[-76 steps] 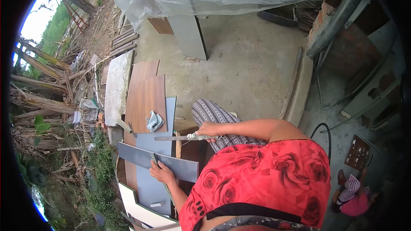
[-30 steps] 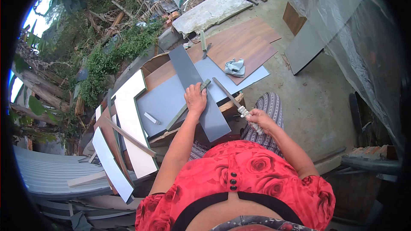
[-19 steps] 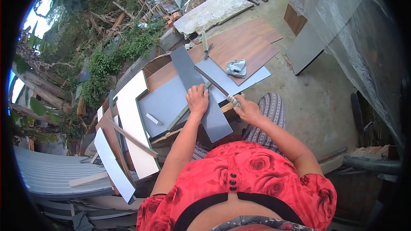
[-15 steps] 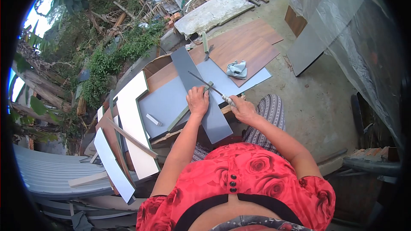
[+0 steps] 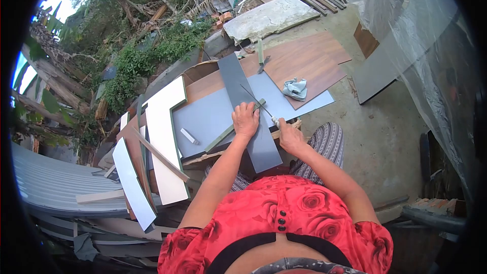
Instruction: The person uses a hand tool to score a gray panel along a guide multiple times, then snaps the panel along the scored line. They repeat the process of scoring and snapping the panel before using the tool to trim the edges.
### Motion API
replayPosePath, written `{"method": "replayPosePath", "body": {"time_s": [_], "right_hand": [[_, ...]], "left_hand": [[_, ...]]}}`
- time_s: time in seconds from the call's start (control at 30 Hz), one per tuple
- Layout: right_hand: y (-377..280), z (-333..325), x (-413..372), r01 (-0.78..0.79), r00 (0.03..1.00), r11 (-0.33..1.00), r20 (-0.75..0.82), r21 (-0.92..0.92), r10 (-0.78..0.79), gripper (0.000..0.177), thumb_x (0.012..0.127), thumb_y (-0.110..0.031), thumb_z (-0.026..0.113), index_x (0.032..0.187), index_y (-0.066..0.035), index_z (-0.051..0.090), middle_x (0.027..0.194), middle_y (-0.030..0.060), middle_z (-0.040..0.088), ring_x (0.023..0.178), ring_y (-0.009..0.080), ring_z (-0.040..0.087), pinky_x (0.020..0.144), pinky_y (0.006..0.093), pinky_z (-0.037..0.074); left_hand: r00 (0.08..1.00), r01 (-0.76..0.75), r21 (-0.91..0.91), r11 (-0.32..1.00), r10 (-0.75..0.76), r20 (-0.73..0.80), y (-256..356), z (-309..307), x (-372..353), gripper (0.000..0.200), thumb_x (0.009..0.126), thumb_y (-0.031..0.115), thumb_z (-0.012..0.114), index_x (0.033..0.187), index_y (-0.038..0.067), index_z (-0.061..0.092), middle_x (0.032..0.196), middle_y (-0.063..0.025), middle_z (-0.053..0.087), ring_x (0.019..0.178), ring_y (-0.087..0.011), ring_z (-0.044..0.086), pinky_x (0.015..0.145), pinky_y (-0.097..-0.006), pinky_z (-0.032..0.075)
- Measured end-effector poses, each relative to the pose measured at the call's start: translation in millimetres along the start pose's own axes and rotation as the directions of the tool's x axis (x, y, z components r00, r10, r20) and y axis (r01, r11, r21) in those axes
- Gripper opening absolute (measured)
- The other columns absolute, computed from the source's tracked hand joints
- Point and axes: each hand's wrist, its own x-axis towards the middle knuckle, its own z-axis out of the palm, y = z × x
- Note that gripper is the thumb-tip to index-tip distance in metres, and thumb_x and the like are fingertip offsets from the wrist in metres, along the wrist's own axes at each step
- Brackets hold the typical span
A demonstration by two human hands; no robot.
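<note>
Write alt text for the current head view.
A person's left hand presses flat on a dark grey strip lying across a grey board, while the right hand grips a thin blade angled over the strip. A crumpled cloth lies beyond them.

Quick tally here: two hands, left hand (image 5: 245, 120) and right hand (image 5: 290, 137). One blade (image 5: 256, 102), one dark grey plank (image 5: 236, 78), one big grey sheet (image 5: 208, 116), two green strips (image 5: 220, 139) (image 5: 260, 52), two brown wood-grain boards (image 5: 304, 71) (image 5: 327, 45), one crumpled cloth (image 5: 294, 88), plus one little white block (image 5: 189, 136).
</note>
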Motion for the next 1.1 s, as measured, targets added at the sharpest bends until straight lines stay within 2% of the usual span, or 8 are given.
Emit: {"method": "replayPosePath", "body": {"time_s": [0.17, 0.2, 0.37, 0.43, 0.53, 0.8, 0.9, 1.1], "right_hand": [[-4, 7, 13, -0.012, 0.997, 0.996, 0.073, -0.090, 0.019, 0.027, 0.080, -0.007, 0.049, 0.102, 0.003, 0.037, 0.075, 0.0265, 0.062, 0.075, 0.0433, 0.063, 0.066, 0.0513, 0.050], [1, 11, 12, 0.007, 1.000, 0.999, 0.030, -0.054, -0.005, 0.020, 0.085, -0.010, 0.043, 0.101, 0.001, 0.036, 0.071, 0.0276, 0.060, 0.069, 0.0470, 0.060, 0.064, 0.0559, 0.046], [6, -10, -29, -0.024, 0.998, 0.998, 0.057, -0.062, 0.027, 0.021, 0.088, -0.015, 0.044, 0.103, -0.003, 0.038, 0.072, 0.0281, 0.060, 0.071, 0.0479, 0.059, 0.063, 0.0570, 0.044], [10, -19, -58, -0.113, 0.988, 0.991, 0.099, -0.079, 0.120, 0.021, 0.089, -0.016, 0.044, 0.106, -0.005, 0.039, 0.073, 0.0282, 0.060, 0.072, 0.0484, 0.058, 0.064, 0.0570, 0.043], [24, -15, -86, -0.056, 0.997, 0.998, 0.048, -0.033, 0.057, 0.021, 0.088, -0.015, 0.045, 0.105, -0.003, 0.037, 0.075, 0.0291, 0.060, 0.071, 0.0486, 0.058, 0.064, 0.0581, 0.043], [3, 1, 16, -0.033, 0.993, 0.986, 0.104, -0.163, 0.051, 0.023, 0.086, -0.012, 0.046, 0.104, -0.002, 0.037, 0.077, 0.0274, 0.061, 0.075, 0.0468, 0.060, 0.067, 0.0560, 0.045], [-2, 17, 44, 0.060, 0.998, 0.993, -0.007, -0.100, -0.061, 0.019, 0.089, -0.015, 0.044, 0.103, -0.004, 0.038, 0.072, 0.0283, 0.059, 0.072, 0.0478, 0.059, 0.064, 0.0570, 0.043], [10, -10, -48, -0.086, 0.993, 0.992, 0.076, -0.092, 0.093, 0.026, 0.089, -0.016, 0.045, 0.112, -0.005, 0.039, 0.078, 0.0286, 0.061, 0.077, 0.0486, 0.058, 0.066, 0.0569, 0.042]], "left_hand": [[0.999, 0.012, -0.013, 1.000, -0.012, -0.033, -1, -1, 0, 0.025, 0.078, 0.024, 0.064, 0.100, 0.015, 0.058, 0.092, -0.0053, 0.050, 0.090, -0.0256, 0.049, 0.074, -0.0396, 0.038], [0.999, 0.009, -0.034, 0.999, -0.010, -0.033, 0, -1, 1, 0.024, 0.078, 0.024, 0.065, 0.099, 0.015, 0.057, 0.091, -0.0055, 0.050, 0.089, -0.0257, 0.049, 0.073, -0.0397, 0.038], [0.997, 0.076, -0.017, 0.997, -0.076, -0.024, 1, 1, 3, 0.020, 0.077, 0.025, 0.066, 0.091, 0.016, 0.056, 0.089, -0.0042, 0.049, 0.088, -0.0245, 0.049, 0.072, -0.0394, 0.037], [0.997, 0.062, -0.003, 0.998, -0.062, -0.040, 1, 2, 2, 0.019, 0.077, 0.026, 0.066, 0.090, 0.016, 0.056, 0.090, -0.0041, 0.049, 0.088, -0.0243, 0.049, 0.072, -0.0394, 0.037], [0.996, 0.079, -0.007, 0.997, -0.080, -0.033, 1, 1, 2, 0.018, 0.077, 0.026, 0.065, 0.089, 0.017, 0.055, 0.090, -0.0036, 0.048, 0.088, -0.0241, 0.049, 0.072, -0.0393, 0.037], [0.997, 0.057, -0.029, 0.998, -0.058, -0.042, 2, 1, 0, 0.019, 0.076, 0.025, 0.066, 0.089, 0.017, 0.055, 0.090, -0.0041, 0.048, 0.088, -0.0245, 0.049, 0.071, -0.0399, 0.037], [0.997, 0.057, -0.023, 0.998, -0.058, -0.046, -2, 0, 0, 0.018, 0.077, 0.025, 0.065, 0.090, 0.016, 0.055, 0.090, -0.0048, 0.048, 0.088, -0.0249, 0.048, 0.072, -0.0401, 0.037], [0.994, 0.107, -0.034, 0.994, -0.107, -0.013, 0, -1, -1, 0.018, 0.078, 0.025, 0.064, 0.091, 0.016, 0.055, 0.090, -0.0046, 0.048, 0.089, -0.0241, 0.048, 0.072, -0.0401, 0.036]]}}
